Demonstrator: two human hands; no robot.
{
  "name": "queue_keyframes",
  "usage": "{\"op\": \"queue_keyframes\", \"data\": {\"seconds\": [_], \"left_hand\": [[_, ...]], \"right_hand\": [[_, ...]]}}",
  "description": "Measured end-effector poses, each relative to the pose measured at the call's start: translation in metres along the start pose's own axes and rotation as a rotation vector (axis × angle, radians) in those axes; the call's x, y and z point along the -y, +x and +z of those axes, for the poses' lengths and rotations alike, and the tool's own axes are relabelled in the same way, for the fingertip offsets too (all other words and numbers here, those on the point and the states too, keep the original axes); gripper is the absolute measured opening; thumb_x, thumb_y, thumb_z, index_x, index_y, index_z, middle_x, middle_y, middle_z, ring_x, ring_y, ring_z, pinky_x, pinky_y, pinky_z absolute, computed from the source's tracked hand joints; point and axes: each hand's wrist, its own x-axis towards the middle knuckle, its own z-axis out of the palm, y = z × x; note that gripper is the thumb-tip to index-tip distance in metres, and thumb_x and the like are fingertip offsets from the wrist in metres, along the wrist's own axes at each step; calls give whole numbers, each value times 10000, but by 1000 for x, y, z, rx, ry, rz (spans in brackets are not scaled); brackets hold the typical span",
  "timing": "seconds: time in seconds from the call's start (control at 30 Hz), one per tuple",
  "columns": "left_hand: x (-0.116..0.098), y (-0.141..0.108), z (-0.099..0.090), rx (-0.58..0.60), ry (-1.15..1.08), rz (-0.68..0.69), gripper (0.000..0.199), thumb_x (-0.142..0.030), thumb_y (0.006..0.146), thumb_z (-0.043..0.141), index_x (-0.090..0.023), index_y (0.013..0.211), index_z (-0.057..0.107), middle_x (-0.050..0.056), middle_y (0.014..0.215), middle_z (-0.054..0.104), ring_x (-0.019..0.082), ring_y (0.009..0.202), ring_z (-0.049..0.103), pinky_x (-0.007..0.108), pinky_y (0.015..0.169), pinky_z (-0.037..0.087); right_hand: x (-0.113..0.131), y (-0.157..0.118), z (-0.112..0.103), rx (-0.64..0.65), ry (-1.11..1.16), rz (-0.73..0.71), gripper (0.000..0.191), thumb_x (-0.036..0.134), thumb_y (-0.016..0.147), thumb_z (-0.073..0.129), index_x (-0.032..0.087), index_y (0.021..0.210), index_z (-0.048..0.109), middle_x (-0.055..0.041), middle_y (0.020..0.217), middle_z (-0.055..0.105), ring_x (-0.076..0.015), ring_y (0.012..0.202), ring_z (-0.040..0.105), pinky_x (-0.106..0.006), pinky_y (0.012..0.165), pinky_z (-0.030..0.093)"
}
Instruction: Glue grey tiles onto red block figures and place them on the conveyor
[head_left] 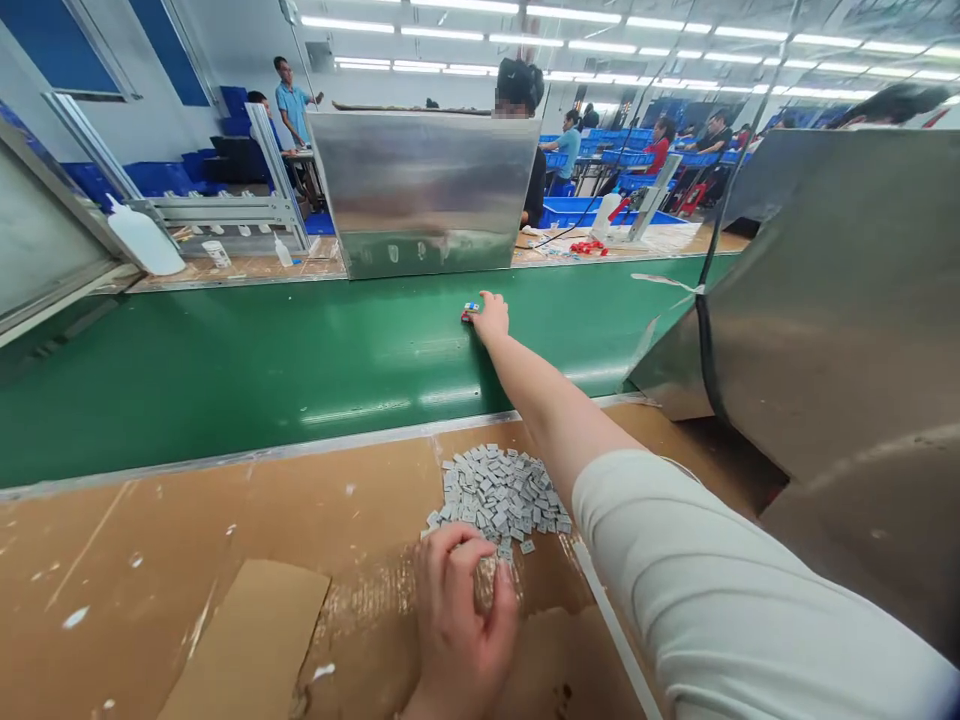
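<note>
My right hand [491,318] reaches far out over the green conveyor belt [360,350]. At its fingertips is a small block-like piece [470,311] in red, white, blue and yellow, too small to name more closely. The thumb side touches this piece, and the fingers close in around it. Low in the middle, my left hand [466,610] hovers at the near edge of a heap of small flat grey plastic pieces [499,490]. Its fingers are curved, with a gap between thumb and forefinger, and nothing shows between them.
A cardboard sheet [247,640] lies on the brown worktable [360,470]. Metal panels stand beyond the belt [427,190] and at the right [825,330], where a black cable [707,350] hangs. A white bottle [146,238] is at the far left. Other people sit beyond.
</note>
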Motion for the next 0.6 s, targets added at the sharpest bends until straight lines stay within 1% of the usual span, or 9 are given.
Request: {"op": "queue_keyframes", "data": {"seconds": [0.1,0.2,0.27,0.37,0.43,0.47,0.53,0.57,0.6], "left_hand": [[0,2,1,-15,16,-11,176,-186,949,597,-262,1107,589,90,1055,635,249,970,649,408,842,559],[2,3,3,-24,16,-18,123,-222,971,591,-250,1090,600,84,1084,646,246,1025,657,403,901,551],[6,6,4,-19,-11,-17,102,-261,986,578,-241,1079,615,78,1068,662,243,1028,665,398,912,552],[13,10,0,-12,-72,-75,197,-395,965,596,-227,1054,647,74,1010,678,240,936,670,374,817,564],[16,13,-3,-5,-106,-172,336,-532,902,616,-221,1025,655,62,947,673,246,855,655,361,712,555],[16,15,-5,31,-114,-231,413,-596,863,623,-219,1028,658,60,947,675,250,825,645,364,675,547],[16,19,-7,27,-117,-352,487,-670,805,609,-224,993,658,52,916,674,252,744,622,388,630,539],[15,22,-8,38,-119,-401,492,-678,796,618,-232,1001,660,48,920,673,259,731,628,390,600,536],[12,25,-9,50,-121,-438,478,-676,799,632,-242,998,657,43,913,673,264,715,635,389,567,531]], "right_hand": [[3,-18,-24,-68,37,63,548,161,917,583,169,1462,522,-196,1507,437,-295,1341,441,-433,1141,380],[23,-56,-66,-92,127,67,482,130,899,510,134,1377,574,-196,1421,494,-262,1262,508,-400,1128,402],[43,-99,-97,-109,199,35,457,121,886,468,97,1323,597,-200,1352,543,-250,1215,537,-403,1125,415],[56,-190,-151,-103,291,-79,345,192,880,516,126,1182,668,-137,1181,645,-226,1071,601,-390,1031,498],[43,-260,-198,-90,326,-186,241,273,853,619,192,1062,708,-71,1102,687,-187,937,633,-336,919,547],[30,-295,-226,-59,350,-286,201,315,838,665,223,1008,720,-54,1113,699,-177,913,645,-321,884,556],[-3,-361,-290,38,401,-634,217,389,847,704,246,1008,735,-107,1207,689,-228,1037,650,-390,949,542],[-22,-389,-325,-11,388,-689,196,412,838,713,263,964,738,-114,1144,701,-252,1044,650,-421,965,533],[-39,-412,-360,-154,386,-663,169,434,839,696,277,893,729,-109,1026,701,-265,999,648,-440,954,529]]}}
